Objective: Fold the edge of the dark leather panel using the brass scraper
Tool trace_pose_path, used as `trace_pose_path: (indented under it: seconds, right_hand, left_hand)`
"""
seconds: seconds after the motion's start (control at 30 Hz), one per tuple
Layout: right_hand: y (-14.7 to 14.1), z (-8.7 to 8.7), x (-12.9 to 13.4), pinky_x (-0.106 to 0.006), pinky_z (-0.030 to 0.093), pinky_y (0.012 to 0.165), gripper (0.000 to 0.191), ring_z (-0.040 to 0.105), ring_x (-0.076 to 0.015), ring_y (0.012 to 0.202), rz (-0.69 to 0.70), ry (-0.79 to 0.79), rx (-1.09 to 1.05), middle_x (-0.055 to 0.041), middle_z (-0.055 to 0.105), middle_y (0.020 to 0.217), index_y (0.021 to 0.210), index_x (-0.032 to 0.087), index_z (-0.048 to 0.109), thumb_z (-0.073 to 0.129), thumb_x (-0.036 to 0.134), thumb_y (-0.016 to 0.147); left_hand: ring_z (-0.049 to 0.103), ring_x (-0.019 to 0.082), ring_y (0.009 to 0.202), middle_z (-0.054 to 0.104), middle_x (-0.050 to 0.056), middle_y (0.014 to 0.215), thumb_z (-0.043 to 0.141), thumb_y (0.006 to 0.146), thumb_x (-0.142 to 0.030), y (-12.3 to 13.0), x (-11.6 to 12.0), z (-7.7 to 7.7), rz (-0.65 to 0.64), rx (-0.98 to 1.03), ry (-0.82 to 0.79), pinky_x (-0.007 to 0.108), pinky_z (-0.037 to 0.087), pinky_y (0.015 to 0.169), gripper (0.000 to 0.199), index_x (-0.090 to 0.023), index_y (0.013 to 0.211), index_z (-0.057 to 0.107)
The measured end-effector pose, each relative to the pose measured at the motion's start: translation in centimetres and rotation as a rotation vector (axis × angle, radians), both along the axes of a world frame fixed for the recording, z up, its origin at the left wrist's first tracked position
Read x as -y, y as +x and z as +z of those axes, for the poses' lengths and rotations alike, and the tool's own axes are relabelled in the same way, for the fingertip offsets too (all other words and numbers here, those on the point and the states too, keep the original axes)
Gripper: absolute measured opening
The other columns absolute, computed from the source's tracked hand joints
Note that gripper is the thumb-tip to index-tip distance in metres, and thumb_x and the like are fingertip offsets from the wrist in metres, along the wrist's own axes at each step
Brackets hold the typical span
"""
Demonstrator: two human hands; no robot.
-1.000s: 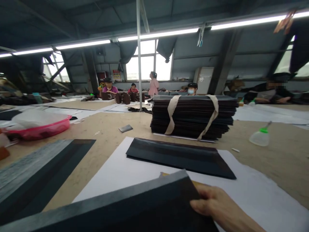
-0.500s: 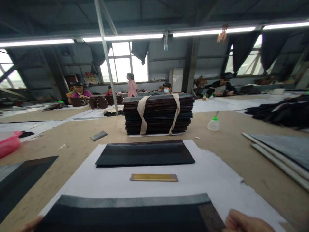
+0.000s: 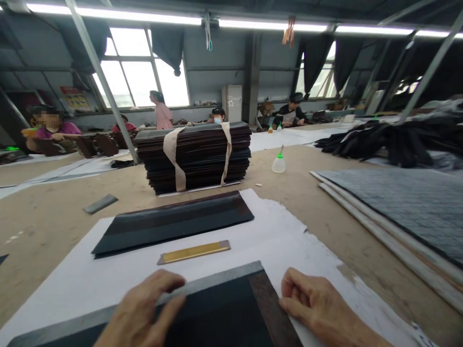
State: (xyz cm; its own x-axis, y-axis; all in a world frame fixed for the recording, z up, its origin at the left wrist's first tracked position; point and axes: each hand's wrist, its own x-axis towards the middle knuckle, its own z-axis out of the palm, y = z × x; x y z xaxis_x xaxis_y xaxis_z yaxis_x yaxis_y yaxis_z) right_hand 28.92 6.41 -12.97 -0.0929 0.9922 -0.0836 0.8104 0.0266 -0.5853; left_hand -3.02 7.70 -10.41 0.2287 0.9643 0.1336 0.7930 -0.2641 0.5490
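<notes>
A dark leather-like panel (image 3: 217, 308) lies at the bottom of the view, with a pale grey strip along its far edge and a brown band at its right end. My left hand (image 3: 144, 306) is over the panel's far edge, thumb and fingers apart around the grey strip. At the right edge, my right hand (image 3: 314, 301) has curled fingers, thumb and forefinger pinched at the panel's border. Beyond it, a flat yellow strip with grey ends (image 3: 195, 251) rests on the white paper (image 3: 285, 246). Farther back sit several stacked dark panels (image 3: 177, 224).
A tall bundle of dark panels (image 3: 198, 161) tied with cloth bands stands behind. Right of it are a squeeze bottle (image 3: 279, 163) and layered grey sheets (image 3: 398, 207). A small grey piece (image 3: 100, 204) lies left. Several people sit or stand at far tables.
The view has swung right and down. My left hand has moved from the panel's left end to its far edge. My right hand stays by the right edge; the panel now appears angled.
</notes>
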Motion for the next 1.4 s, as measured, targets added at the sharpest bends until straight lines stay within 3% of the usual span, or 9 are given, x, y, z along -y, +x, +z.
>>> trace_pose_path:
  seconds: [0.07, 0.13, 0.23, 0.5, 0.67, 0.9, 1.07, 1.17, 1.4]
  right_hand:
    - [0.0, -0.4, 0.5, -0.023, 0.035, 0.054, 0.009, 0.049, -0.012, 0.056, 0.018, 0.046, 0.012, 0.0043, 0.052, 0.057, 0.069, 0.022, 0.049, 0.049, 0.025, 0.078]
    - [0.0, -0.7, 0.9, -0.024, 0.035, 0.055, 0.011, 0.049, -0.0125, 0.056, 0.044, 0.092, 0.035, 0.0035, 0.052, 0.059, 0.07, 0.022, 0.048, 0.048, 0.026, 0.08]
    - [0.1, -1.2, 1.2, -0.026, 0.034, 0.055, 0.013, 0.05, -0.013, 0.057, 0.091, 0.144, 0.057, 0.0022, 0.053, 0.062, 0.072, 0.022, 0.048, 0.046, 0.027, 0.083]
    - [0.7, -1.0, 0.0, -0.022, 0.035, 0.045, 0.011, 0.05, -0.01, 0.048, 0.235, 0.284, 0.105, 0.0049, 0.052, 0.057, 0.07, 0.022, 0.047, 0.051, 0.013, 0.074]
    - [0.3, -0.7, -0.6, -0.021, 0.039, 0.046, 0.011, 0.053, -0.0102, 0.05, 0.313, 0.554, 0.072, 0.0011, 0.054, 0.063, 0.078, 0.02, 0.048, 0.044, 0.011, 0.078]
    - [0.2, -1.1, -0.5, -0.025, 0.045, 0.051, 0.02, 0.06, -0.0161, 0.063, 0.324, 0.743, 0.196, -0.0046, 0.059, 0.075, 0.098, 0.018, 0.051, 0.041, 0.01, 0.082]
    - [0.7, -1.4, -0.7, -0.026, 0.046, 0.048, 0.042, 0.06, -0.0197, 0.065, 0.497, 0.667, 0.322, -0.0079, 0.058, 0.076, 0.122, 0.012, 0.043, 0.043, 0.011, 0.079]
    - [0.7, -1.6, -0.7, -0.029, 0.05, 0.051, 0.056, 0.06, -0.0227, 0.069, 0.525, 0.643, 0.335, -0.0109, 0.059, 0.081, 0.129, 0.007, 0.036, 0.049, 0.016, 0.075]
    - [0.7, -1.7, -0.9, -0.026, 0.05, 0.052, 0.047, 0.059, -0.0199, 0.069, 0.491, 0.602, 0.352, -0.0126, 0.059, 0.082, 0.123, 0.002, 0.048, 0.04, 0.007, 0.077]
  left_hand:
    - [0.058, 0.021, 0.098, 0.064, 0.004, 0.105, 0.049, 0.084, -0.027, 5.6, -1.2, -0.3, -0.146, -0.042, 0.019, 0.031, 0.045, 0.091, 0.023, -0.023, 0.101, 0.063]
    - [0.054, 0.025, 0.104, 0.061, 0.01, 0.109, 0.05, 0.08, -0.02, 10.1, -2.2, -0.6, -0.149, -0.115, 0.025, 0.038, 0.041, 0.095, 0.025, -0.016, 0.102, 0.061]
    - [0.053, 0.029, 0.101, 0.059, 0.013, 0.103, 0.051, 0.075, -0.016, 13.4, -3.0, -0.7, -0.116, -0.248, -0.033, 0.045, 0.04, 0.09, 0.021, -0.014, 0.094, 0.059]
    - [0.05, 0.025, 0.095, 0.053, 0.007, 0.095, 0.052, 0.065, -0.01, 13.1, -3.9, -1.0, -0.064, -0.13, -0.121, 0.039, 0.036, 0.082, 0.02, -0.019, 0.083, 0.054]
    - [0.049, 0.023, 0.093, 0.053, 0.005, 0.091, 0.051, 0.061, -0.007, 13.5, -4.1, -1.3, -0.05, -0.073, -0.128, 0.038, 0.035, 0.083, 0.021, -0.019, 0.078, 0.049]
    - [0.052, 0.023, 0.086, 0.059, 0.005, 0.089, 0.052, 0.066, -0.008, 13.2, -3.9, -2.2, -0.098, -0.022, -0.116, 0.043, 0.036, 0.081, 0.028, -0.019, 0.091, 0.052]
    - [0.053, 0.024, 0.094, 0.062, 0.004, 0.093, 0.052, 0.072, -0.008, 12.7, -4.0, -3.3, -0.175, 0.08, -0.021, 0.041, 0.04, 0.086, 0.027, -0.022, 0.094, 0.062]
    - [0.054, 0.022, 0.091, 0.062, 0.004, 0.09, 0.051, 0.075, -0.008, 12.4, -4.0, -3.8, -0.232, 0.11, 0.028, 0.038, 0.044, 0.085, 0.03, -0.024, 0.096, 0.065]
    - [0.055, 0.019, 0.08, 0.06, 0.004, 0.083, 0.046, 0.077, -0.005, 12.0, -4.1, -4.3, -0.323, 0.054, 0.207, 0.032, 0.046, 0.07, 0.032, -0.024, 0.089, 0.068]
